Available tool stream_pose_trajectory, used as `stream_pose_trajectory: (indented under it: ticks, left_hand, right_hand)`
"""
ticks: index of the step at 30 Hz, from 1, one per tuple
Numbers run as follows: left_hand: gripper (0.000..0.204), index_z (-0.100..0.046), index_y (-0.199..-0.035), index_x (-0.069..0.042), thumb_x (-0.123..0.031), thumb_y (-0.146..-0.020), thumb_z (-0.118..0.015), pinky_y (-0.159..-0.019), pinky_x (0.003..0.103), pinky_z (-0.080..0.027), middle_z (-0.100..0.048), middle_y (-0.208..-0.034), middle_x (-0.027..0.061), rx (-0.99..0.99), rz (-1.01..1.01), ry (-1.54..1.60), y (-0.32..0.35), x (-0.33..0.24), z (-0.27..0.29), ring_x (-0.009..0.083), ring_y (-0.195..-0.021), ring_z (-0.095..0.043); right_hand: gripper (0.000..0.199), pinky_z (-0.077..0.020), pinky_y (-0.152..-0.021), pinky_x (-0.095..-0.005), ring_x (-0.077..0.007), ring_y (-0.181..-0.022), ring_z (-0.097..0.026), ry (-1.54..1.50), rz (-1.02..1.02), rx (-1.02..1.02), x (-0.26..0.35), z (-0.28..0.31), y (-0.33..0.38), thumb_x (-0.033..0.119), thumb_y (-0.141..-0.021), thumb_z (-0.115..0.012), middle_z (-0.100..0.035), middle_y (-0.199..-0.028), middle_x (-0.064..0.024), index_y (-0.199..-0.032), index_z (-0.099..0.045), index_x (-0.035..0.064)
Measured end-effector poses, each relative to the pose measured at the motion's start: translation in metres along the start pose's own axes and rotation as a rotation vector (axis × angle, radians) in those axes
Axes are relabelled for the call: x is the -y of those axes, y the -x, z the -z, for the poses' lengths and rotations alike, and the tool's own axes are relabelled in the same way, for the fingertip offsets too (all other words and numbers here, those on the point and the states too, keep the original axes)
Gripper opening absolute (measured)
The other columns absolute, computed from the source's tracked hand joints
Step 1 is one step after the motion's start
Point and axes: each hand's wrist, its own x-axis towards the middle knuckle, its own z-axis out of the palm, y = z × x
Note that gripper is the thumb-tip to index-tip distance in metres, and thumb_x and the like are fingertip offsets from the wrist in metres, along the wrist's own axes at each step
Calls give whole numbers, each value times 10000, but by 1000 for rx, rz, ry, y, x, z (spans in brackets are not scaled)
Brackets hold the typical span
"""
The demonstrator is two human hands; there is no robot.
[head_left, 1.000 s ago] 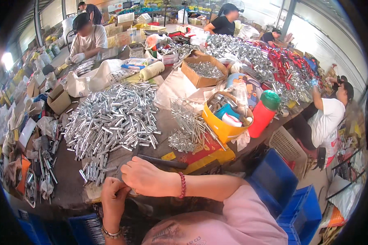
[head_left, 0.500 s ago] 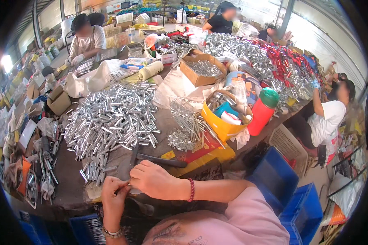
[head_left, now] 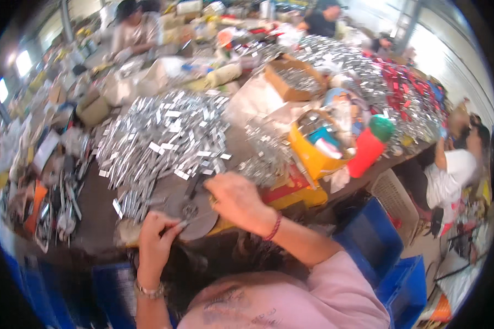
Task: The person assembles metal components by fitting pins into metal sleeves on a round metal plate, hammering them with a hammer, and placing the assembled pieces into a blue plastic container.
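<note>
At the table's near edge my left hand point(head_left: 156, 233) is closed, thumb and finger pinching a small thin metal piece point(head_left: 183, 224) that points right. My right hand point(head_left: 237, 198) has lifted away to the upper right, its fingers curled; blur hides what they hold, if anything. Between the hands lies a dark rounded plate point(head_left: 204, 226) with a small ring-like shape point(head_left: 189, 210) on it. A black bar point(head_left: 194, 186) runs under my right fingertips. Just beyond is a large heap of short silver metal tubes point(head_left: 164, 131), with several spilling toward my left hand.
Right of the heap lie thin metal rods point(head_left: 266, 156), a yellow container point(head_left: 313, 156) of odds and ends and a red bottle with green lid point(head_left: 368, 151). A cardboard box point(head_left: 291, 90) holds small parts. Blue crates point(head_left: 368, 233) stand at lower right. Co-workers sit around the table.
My hands, together before, are now apart: the right has moved up and right, the left holds its pinch. The whole view has shifted and blurred.
</note>
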Motion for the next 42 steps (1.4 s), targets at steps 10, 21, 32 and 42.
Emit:
stream_pose_trajectory:
  ticks: [10,21,32,42]
  left_hand:
    - [138,-793,-1041,-5,-15,-912,-842,-802,305,-502,-625,-979,54,37,22,90,-8,7,-4,176,-902,-618]
    - [147,-807,-1048,-21,-19,-906,-849,-800,303,-504,-633,-969,47,-3,24,144,-2,11,-1,170,-901,-619]
    - [165,-808,-1029,-36,-2,-881,-871,-767,288,-484,-623,-971,25,57,75,195,-1,8,4,145,-882,-599]
    - [156,-802,-1025,-30,1,-886,-866,-743,282,-488,-631,-972,28,66,54,193,-3,13,7,136,-877,-614]
  right_hand:
    - [354,-588,-694,-432,-353,-817,-733,-266,71,-1,32,38,31,12,-906,-787,-705,-1012,-115,-1255,-743,61]
    - [395,-585,-716,-418,-350,-849,-724,-169,94,99,46,36,41,-64,-869,-770,-702,-1023,-137,-1249,-759,44]
    - [390,-599,-716,-384,-295,-836,-731,-204,262,-274,49,30,39,-35,-889,-772,-717,-1025,-92,-1260,-771,83]
    - [442,-576,-697,-403,-324,-831,-700,-282,213,-224,61,49,21,-63,-897,-744,-681,-1007,-117,-1322,-739,57]
